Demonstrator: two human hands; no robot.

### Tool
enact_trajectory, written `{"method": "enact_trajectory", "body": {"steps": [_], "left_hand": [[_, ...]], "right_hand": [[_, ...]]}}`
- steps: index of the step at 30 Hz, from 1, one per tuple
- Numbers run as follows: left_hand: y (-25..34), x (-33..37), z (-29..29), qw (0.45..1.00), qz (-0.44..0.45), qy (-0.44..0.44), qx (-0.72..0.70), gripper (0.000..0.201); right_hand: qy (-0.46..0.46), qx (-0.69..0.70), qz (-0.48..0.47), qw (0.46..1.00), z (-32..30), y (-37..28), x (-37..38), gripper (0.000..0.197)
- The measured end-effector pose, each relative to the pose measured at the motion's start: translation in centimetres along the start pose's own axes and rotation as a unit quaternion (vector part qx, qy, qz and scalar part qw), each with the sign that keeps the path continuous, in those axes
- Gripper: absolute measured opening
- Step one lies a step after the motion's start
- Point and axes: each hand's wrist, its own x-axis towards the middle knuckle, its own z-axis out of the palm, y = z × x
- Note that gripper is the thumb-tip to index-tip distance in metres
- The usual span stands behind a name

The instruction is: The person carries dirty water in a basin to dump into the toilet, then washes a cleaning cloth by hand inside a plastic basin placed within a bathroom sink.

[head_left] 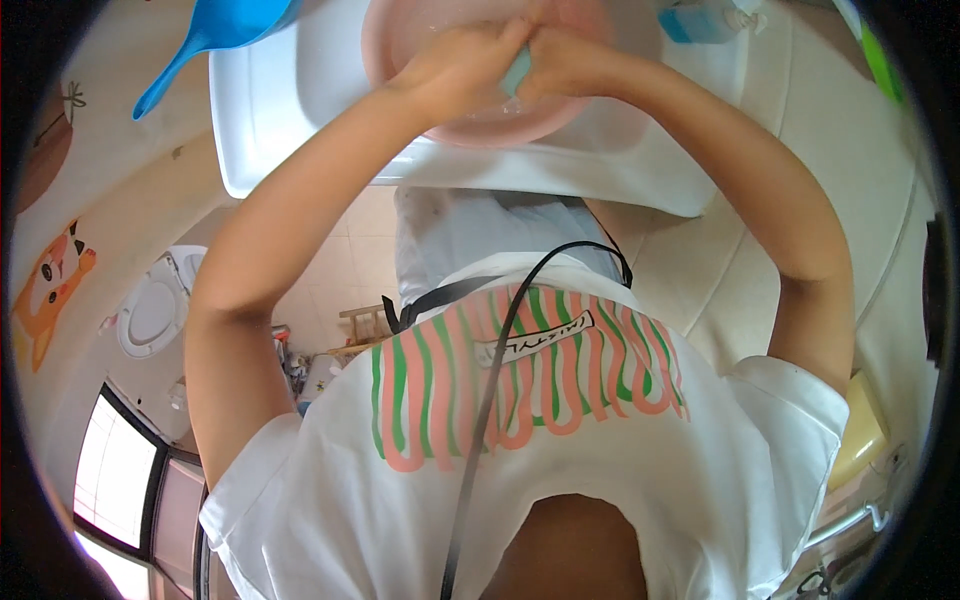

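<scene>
Work looks unfinished: my left grip (455, 70) and right grip (566, 62) together clamp a pale-green piece (516, 74), pink basin (500, 135) beneath.

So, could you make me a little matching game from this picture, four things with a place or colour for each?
1. Basin
2. Dipper
3. Toilet
4. Bottle

A. White, left of the left arm
B. Upper right of the picture
C. Pink, beneath the left hand and right hand
D. Bright blue, upper left

Pairs: 1-C, 2-D, 3-A, 4-B
</scene>
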Motion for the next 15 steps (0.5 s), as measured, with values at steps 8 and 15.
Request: {"method": "enact_trajectory", "body": {"steps": [8, 15], "left_hand": [[2.1, 0.9, 3.4, 0.938, -0.281, 0.078, -0.188, 0.052], [3.6, 1.8, 3.0, 0.744, -0.280, 0.056, -0.604, 0.011]], "right_hand": [[0.079, -0.366, -0.076, 0.924, -2.1, -1.8, 0.8, 0.027], [0.166, -0.397, -0.412, 0.803, -6.2, 0.3, -0.3, 0.011]]}}
